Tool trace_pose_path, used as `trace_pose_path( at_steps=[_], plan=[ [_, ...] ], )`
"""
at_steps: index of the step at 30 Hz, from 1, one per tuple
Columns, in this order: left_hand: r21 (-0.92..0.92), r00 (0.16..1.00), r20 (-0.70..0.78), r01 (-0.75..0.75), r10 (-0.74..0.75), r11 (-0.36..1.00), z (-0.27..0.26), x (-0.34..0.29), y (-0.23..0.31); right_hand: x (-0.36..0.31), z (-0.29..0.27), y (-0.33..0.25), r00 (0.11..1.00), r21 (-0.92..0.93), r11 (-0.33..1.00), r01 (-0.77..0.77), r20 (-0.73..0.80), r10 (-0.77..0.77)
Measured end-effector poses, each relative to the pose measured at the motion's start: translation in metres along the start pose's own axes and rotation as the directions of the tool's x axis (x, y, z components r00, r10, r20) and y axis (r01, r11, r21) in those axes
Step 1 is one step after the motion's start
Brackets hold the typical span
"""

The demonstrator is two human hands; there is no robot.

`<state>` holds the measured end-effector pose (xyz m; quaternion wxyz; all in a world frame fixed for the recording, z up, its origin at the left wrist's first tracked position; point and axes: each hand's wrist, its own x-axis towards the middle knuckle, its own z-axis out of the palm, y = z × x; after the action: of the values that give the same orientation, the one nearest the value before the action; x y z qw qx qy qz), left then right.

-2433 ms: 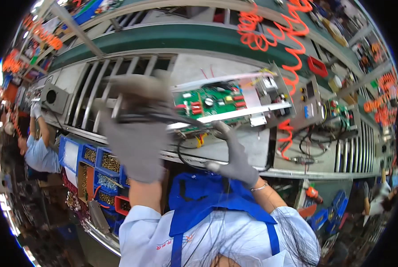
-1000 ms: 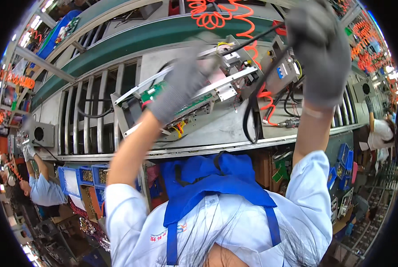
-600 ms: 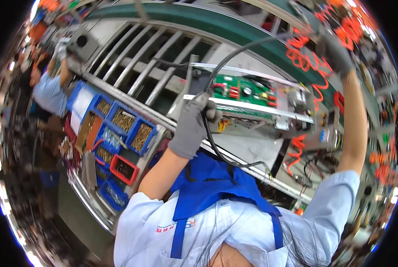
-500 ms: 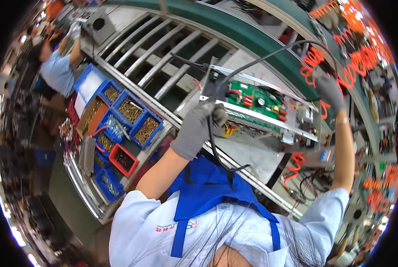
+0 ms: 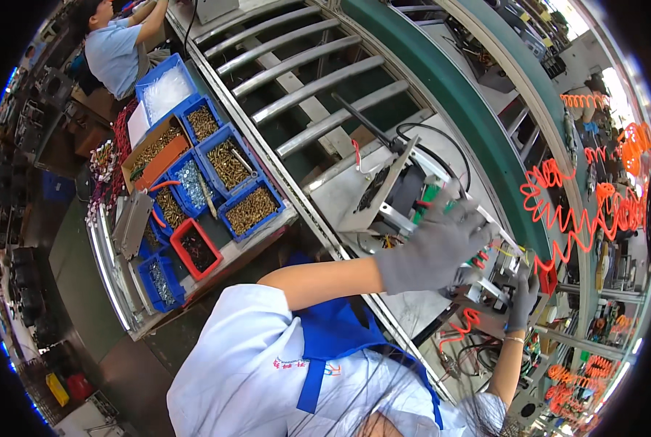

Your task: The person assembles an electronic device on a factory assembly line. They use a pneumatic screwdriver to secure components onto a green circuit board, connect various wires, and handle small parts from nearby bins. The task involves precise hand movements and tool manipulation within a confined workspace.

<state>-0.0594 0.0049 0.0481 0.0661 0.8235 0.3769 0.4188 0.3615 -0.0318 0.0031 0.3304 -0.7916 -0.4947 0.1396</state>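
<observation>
My left hand (image 5: 436, 251), in a grey glove, reaches over the open metal unit (image 5: 380, 193) with fingers spread, and hides much of its middle. Past these fingers show bits of the green circuit board (image 5: 430, 194) and a pale rail. My right hand (image 5: 522, 297), also gloved, is at the unit's right end beside thin yellow wires (image 5: 527, 256). Its fingers look bent inward, but what lies between them is hidden. A thick black cable (image 5: 442, 129) loops behind the unit, away from both hands.
Blue bins (image 5: 227, 193) of screws and a red bin (image 5: 214, 268) stand at left. Metal rollers (image 5: 318, 86) run beyond the bench edge, beside a green belt (image 5: 442, 102). Coiled orange air hoses (image 5: 558, 211) hang at right. Another person (image 5: 114, 54) works at upper left.
My left hand has let go of the black cable and moved right over the unit. My right hand has come down to the unit's right end. The unit sits turned in view.
</observation>
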Motion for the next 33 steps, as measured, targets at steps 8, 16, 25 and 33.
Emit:
trace_pose_path(
  at_steps=[8,16,25,33],
  plan=[
    [-0.273,0.477,0.22,0.867,-0.851,0.416,0.032,-0.074,-0.273,-0.009,-0.01,0.012,0.959,0.004,0.971,-0.238,0.163,0.234],
    [-0.314,0.724,0.645,0.543,-0.245,0.779,0.224,-0.036,-0.336,-0.011,-0.002,-0.012,0.956,-0.036,0.964,-0.263,0.129,0.265],
    [-0.4,0.399,0.914,0.87,0.065,0.287,0.241,-0.015,-0.345,-0.007,0.0,-0.049,0.899,0.226,0.879,-0.419,0.236,0.368],
    [-0.742,0.174,0.458,0.616,-0.872,-0.266,0.051,-0.116,-0.331,-0.002,0.055,-0.094,0.878,0.513,0.727,-0.456,0.392,0.274]
  ],
)
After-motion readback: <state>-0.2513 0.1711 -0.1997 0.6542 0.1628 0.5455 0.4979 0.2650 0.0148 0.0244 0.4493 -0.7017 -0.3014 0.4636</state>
